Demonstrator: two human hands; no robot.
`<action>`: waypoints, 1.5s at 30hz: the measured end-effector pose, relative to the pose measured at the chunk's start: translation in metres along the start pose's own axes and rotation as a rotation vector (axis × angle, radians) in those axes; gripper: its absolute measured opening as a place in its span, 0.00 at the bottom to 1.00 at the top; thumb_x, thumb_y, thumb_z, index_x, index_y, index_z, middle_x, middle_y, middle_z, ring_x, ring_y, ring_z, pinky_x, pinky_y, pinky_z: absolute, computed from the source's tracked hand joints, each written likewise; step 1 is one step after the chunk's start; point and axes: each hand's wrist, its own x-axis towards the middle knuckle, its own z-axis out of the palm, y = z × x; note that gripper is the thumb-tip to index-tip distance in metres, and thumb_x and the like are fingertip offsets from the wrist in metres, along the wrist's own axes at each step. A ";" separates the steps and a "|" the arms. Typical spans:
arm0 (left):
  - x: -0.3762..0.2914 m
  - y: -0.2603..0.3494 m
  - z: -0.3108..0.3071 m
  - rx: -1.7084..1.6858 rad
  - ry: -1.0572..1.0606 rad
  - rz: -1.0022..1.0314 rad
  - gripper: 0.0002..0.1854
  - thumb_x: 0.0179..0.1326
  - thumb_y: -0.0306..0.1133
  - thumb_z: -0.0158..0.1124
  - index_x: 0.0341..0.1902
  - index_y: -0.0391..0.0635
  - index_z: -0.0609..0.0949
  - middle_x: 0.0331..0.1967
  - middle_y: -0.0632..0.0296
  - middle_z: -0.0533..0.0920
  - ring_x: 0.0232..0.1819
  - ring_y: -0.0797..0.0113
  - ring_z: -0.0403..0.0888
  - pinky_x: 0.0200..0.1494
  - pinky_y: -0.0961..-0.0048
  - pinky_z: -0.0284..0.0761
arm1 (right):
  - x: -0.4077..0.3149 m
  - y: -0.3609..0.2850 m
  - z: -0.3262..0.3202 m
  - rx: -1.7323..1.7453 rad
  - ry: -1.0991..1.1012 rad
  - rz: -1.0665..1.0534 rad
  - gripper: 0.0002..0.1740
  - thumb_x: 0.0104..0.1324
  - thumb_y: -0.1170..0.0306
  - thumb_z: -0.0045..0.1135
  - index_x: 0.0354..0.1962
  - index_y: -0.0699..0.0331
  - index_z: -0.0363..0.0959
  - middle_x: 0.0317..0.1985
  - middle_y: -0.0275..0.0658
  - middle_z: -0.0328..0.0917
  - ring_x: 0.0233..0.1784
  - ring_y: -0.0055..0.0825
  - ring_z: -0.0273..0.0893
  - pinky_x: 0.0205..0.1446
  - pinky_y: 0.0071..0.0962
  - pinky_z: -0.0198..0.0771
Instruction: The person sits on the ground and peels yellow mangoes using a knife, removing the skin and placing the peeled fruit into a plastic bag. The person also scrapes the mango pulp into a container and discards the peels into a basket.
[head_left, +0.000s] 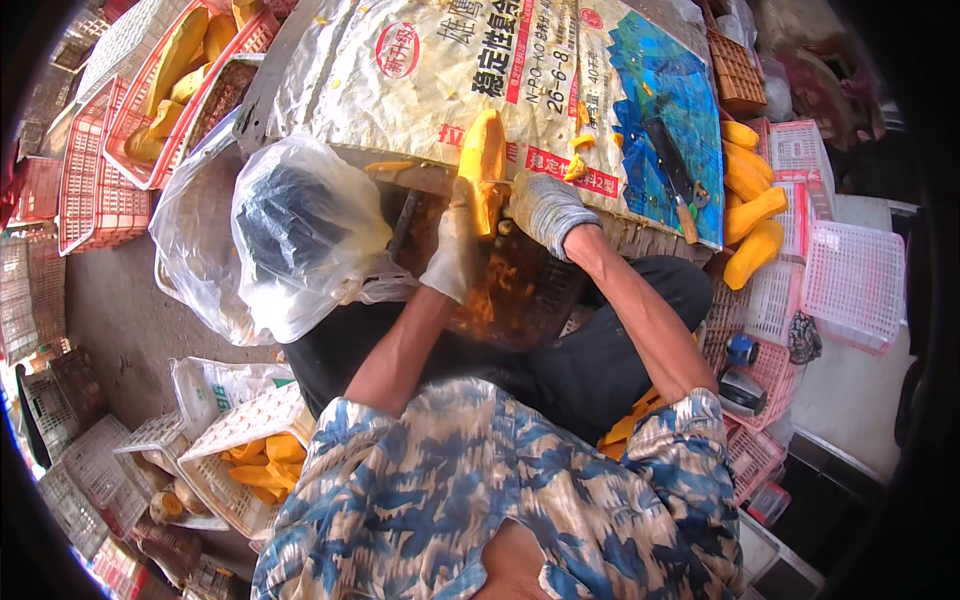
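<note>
My left hand (451, 251), in a pale work glove, is closed around the lower left side of a long piece of peeled orange squash (484, 146) with a hollowed face. At its right side is my right hand (546, 210), in a grey-white knit glove, with fingers curled; a thin edge of some tool seems to cross the squash from it, but the tool is mostly hidden. Below both hands, a dark crate (495, 300) holds orange scraps. Squash bits (576, 166) lie on the printed sack (405, 97) covering the work surface.
A black knife (667, 157) and a wooden-handled tool (685, 219) lie on the sack's blue part. Peeled squash (754, 244) is piled at the right. Plastic bags (300, 225) stand at the left. Crates of squash (217, 442) sit at lower left and upper left (112, 139).
</note>
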 end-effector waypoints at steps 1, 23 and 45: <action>0.001 0.001 0.000 -0.047 -0.023 -0.037 0.32 0.64 0.63 0.46 0.50 0.44 0.74 0.29 0.63 0.76 0.24 0.71 0.72 0.25 0.77 0.70 | 0.001 0.003 -0.002 -0.041 -0.011 0.006 0.12 0.60 0.67 0.49 0.30 0.64 0.80 0.29 0.48 0.79 0.33 0.46 0.80 0.34 0.41 0.74; 0.024 -0.016 -0.008 0.357 0.285 0.089 0.31 0.63 0.63 0.49 0.36 0.43 0.80 0.20 0.70 0.72 0.20 0.77 0.66 0.21 0.75 0.60 | -0.016 -0.003 -0.013 -0.408 -0.246 -0.329 0.11 0.57 0.69 0.51 0.30 0.64 0.81 0.31 0.46 0.81 0.35 0.41 0.81 0.38 0.37 0.75; 0.028 -0.026 -0.017 0.444 0.296 0.187 0.38 0.57 0.67 0.55 0.39 0.36 0.79 0.23 0.62 0.79 0.19 0.72 0.74 0.20 0.74 0.66 | -0.069 -0.029 0.005 0.219 -0.008 0.238 0.11 0.62 0.66 0.46 0.35 0.62 0.76 0.29 0.50 0.80 0.35 0.47 0.80 0.39 0.44 0.74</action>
